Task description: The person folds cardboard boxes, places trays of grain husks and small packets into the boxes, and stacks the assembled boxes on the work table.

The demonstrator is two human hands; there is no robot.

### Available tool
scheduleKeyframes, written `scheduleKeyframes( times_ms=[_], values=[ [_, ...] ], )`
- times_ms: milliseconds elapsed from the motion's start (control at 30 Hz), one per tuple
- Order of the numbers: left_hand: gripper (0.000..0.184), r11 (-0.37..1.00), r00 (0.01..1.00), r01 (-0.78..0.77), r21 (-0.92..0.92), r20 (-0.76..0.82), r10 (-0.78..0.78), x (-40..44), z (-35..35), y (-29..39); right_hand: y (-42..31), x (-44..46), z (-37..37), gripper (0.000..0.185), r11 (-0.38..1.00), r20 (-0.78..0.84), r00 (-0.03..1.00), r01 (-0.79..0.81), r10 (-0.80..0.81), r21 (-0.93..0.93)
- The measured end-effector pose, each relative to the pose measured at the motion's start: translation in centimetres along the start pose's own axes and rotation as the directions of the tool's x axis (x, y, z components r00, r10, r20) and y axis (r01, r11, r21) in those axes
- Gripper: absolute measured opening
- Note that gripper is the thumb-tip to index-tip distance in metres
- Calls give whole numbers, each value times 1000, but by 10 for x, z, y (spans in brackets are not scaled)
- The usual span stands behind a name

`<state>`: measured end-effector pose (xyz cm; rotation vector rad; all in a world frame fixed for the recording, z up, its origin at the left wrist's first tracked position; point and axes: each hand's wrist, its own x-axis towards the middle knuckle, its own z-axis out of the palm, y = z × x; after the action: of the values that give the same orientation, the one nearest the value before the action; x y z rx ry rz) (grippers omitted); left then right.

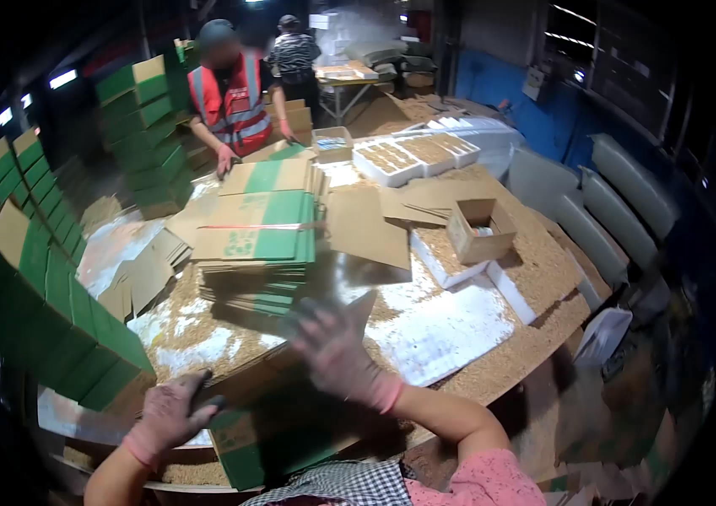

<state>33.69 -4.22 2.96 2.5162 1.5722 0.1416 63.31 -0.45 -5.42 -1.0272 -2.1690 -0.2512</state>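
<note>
Head view: a green-and-brown cardboard box (pixel 244 447) is standing at the near side of the debris-strewn table (pixel 493 390). Your gloved left hand (pixel 170 413) is holding its fingers half-open beside it, contact unclear; your blurred, gloved right hand (pixel 337 354) is spreading empty fingers.

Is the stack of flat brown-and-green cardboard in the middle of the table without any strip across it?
No; a thin red strip lies across the stack.
</note>
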Motion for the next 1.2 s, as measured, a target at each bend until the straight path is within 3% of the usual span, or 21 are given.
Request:
scheduleKeyframes(
  times_ms=[100,167,233,300,367,400,433,500,533,567,600,667,700,800,833,900,967,1067,1100,1167,1200],
  values=[
    [44,995,998,37,-89,55,-32,12,-9,-30,0,-27,0,37,988,-131,986,117,-104,101],
    [32,968,969,202,146,116,-220,22,-22,-21,1,-26,-27,23,864,-83,984,176,-155,472],
    [30,947,985,135,-290,-64,-160,31,-32,-38,18,-11,-41,27,710,-148,948,311,-283,632],
    [46,699,962,222,-680,36,-271,31,-6,-72,27,0,-51,29,511,-227,936,339,-270,790],
    [64,974,967,206,-96,-133,-218,20,48,-59,25,1,-20,19,678,-81,949,277,-306,681],
    [81,944,962,116,-308,-203,-185,31,39,-27,24,2,-6,16,704,-59,936,302,-348,643],
    [83,991,891,-107,-84,-450,58,38,39,2,20,4,3,16,727,-31,920,329,-391,603],
    [70,849,724,-523,71,-489,487,49,48,55,-10,-5,9,19,854,371,803,302,-467,423],
    [55,771,756,-631,-84,-291,587,50,46,74,0,-22,52,29,834,415,732,396,-540,384],
    [45,490,471,-870,54,-203,859,63,81,65,8,-11,61,39,833,154,854,420,-497,361],
    [48,475,468,-877,76,-94,879,67,82,91,13,7,58,52,841,-120,903,429,-413,330],
    [53,579,578,-815,19,-31,815,66,124,91,42,61,37,68,893,-94,920,339,-381,-296],
    [55,601,599,-795,-79,47,799,72,147,83,40,93,7,57,952,-380,909,51,-170,-303],
    [53,600,645,-653,-462,77,760,86,131,83,56,90,22,60,989,58,995,-75,83,-124],
    [59,560,578,-483,-672,236,781,90,116,72,44,67,30,62,985,297,946,-87,130,-151],
    [62,393,372,-671,-628,174,912,78,67,85,7,24,0,61,992,302,953,8,31,-127],
    [77,675,635,-738,10,350,689,35,33,103,10,-26,38,59,984,440,898,77,3,-163],
    [90,840,850,-527,134,95,518,55,43,59,31,-30,48,54,950,252,962,-170,103,263],
    [94,842,856,-443,308,-133,499,62,53,37,34,-42,46,54,752,275,918,-392,285,530],
    [101,956,962,-210,203,-133,239,46,84,4,24,-79,49,53,530,158,779,-545,607,649],
    [104,958,934,-285,41,-211,287,39,83,-13,9,-99,32,54,112,550,505,-796,665,595]
  ],
)
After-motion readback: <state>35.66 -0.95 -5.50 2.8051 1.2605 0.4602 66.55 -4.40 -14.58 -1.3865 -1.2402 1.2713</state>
